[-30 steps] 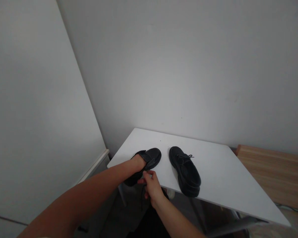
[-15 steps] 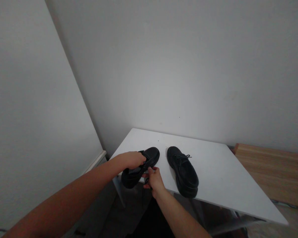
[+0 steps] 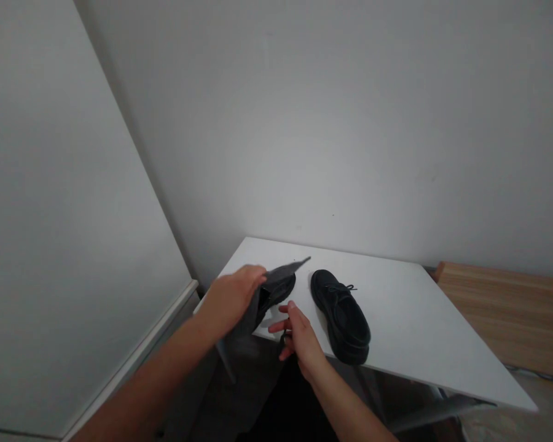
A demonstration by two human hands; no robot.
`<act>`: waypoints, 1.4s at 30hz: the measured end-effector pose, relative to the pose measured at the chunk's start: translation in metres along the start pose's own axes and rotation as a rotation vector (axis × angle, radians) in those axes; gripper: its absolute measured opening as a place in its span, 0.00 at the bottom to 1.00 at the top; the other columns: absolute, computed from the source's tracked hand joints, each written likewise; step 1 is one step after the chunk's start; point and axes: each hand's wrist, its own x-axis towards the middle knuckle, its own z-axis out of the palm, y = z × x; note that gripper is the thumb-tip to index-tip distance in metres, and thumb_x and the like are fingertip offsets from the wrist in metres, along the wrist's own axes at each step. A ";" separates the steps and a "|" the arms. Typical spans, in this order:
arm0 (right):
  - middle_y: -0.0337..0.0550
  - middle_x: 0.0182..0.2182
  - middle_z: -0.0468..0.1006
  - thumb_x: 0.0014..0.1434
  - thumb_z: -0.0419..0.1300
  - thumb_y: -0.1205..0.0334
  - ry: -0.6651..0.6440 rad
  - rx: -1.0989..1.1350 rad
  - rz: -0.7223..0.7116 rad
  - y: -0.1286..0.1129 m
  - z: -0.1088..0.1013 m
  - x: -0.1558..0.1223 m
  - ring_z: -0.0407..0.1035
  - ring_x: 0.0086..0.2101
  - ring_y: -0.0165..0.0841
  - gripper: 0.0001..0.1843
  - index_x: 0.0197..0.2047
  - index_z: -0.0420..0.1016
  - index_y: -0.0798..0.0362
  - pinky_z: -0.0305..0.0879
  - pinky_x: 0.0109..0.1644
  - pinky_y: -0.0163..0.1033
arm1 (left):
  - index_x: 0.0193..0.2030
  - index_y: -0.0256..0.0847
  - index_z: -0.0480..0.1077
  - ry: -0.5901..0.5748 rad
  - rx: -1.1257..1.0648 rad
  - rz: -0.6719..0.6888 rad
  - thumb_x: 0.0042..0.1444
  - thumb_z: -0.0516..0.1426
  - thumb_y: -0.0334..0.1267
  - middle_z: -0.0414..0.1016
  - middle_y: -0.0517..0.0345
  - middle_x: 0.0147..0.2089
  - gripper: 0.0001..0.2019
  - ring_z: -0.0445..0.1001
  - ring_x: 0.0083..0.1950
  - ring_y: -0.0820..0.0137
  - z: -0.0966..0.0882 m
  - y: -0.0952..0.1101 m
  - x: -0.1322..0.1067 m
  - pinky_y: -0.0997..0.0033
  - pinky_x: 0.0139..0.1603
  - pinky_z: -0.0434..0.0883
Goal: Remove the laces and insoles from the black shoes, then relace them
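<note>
Two bare hands hover near the table's edge. The left hand [image 3: 233,301], fingers curled, grips a black shoe [image 3: 276,291] with a grey insole [image 3: 281,276] sticking out of it. The right hand [image 3: 299,334], fingers spread, sits just beside a dangling dark lace [image 3: 283,339]. Further right, a second black shoe [image 3: 343,319] lies on the white table [image 3: 410,331].

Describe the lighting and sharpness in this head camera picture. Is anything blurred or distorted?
In the head view, the light is dim and soft, so the wall looks grey and the black shoe loses detail; the wide lens skews the white table into a slanted shape; the left hand and the dark shoe it holds look slightly soft.
</note>
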 end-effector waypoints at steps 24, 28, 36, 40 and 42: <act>0.37 0.19 0.72 0.59 0.50 0.52 -0.408 -0.699 -0.364 -0.103 -0.033 -0.091 0.64 0.22 0.26 0.20 0.25 0.75 0.52 0.56 0.25 0.30 | 0.46 0.38 0.71 -0.156 -1.696 -0.452 0.48 0.60 0.43 0.76 0.52 0.43 0.18 0.71 0.50 0.60 0.119 0.055 -0.072 0.64 0.53 0.64; 0.39 0.26 0.75 0.60 0.50 0.53 -0.156 -0.749 -0.518 -0.099 -0.034 -0.067 0.67 0.29 0.29 0.18 0.29 0.76 0.53 0.60 0.33 0.33 | 0.51 0.38 0.66 -0.524 -2.062 -0.461 0.50 0.50 0.61 0.76 0.46 0.39 0.30 0.76 0.39 0.59 0.125 0.077 -0.083 0.60 0.42 0.69; 0.38 0.27 0.72 0.61 0.47 0.58 0.091 -0.793 -0.565 -0.070 -0.042 -0.046 0.67 0.29 0.30 0.13 0.46 0.66 0.52 0.61 0.35 0.35 | 0.42 0.36 0.67 -0.520 -1.830 -0.495 0.45 0.62 0.41 0.73 0.56 0.26 0.18 0.74 0.24 0.69 0.138 0.058 -0.101 0.74 0.23 0.68; 0.42 0.33 0.73 0.61 0.48 0.57 0.269 -0.794 -0.674 -0.068 -0.042 -0.041 0.67 0.34 0.32 0.11 0.38 0.69 0.52 0.61 0.39 0.36 | 0.44 0.37 0.67 -0.509 -1.763 -0.603 0.46 0.60 0.40 0.73 0.56 0.24 0.18 0.74 0.25 0.68 0.139 0.047 -0.104 0.73 0.24 0.68; 0.42 0.33 0.73 0.61 0.49 0.58 0.308 -0.780 -0.700 -0.064 -0.038 -0.042 0.67 0.34 0.32 0.10 0.36 0.69 0.52 0.61 0.39 0.36 | 0.44 0.37 0.67 -0.533 -1.743 -0.645 0.46 0.59 0.42 0.74 0.56 0.23 0.18 0.74 0.24 0.68 0.137 0.046 -0.105 0.72 0.24 0.68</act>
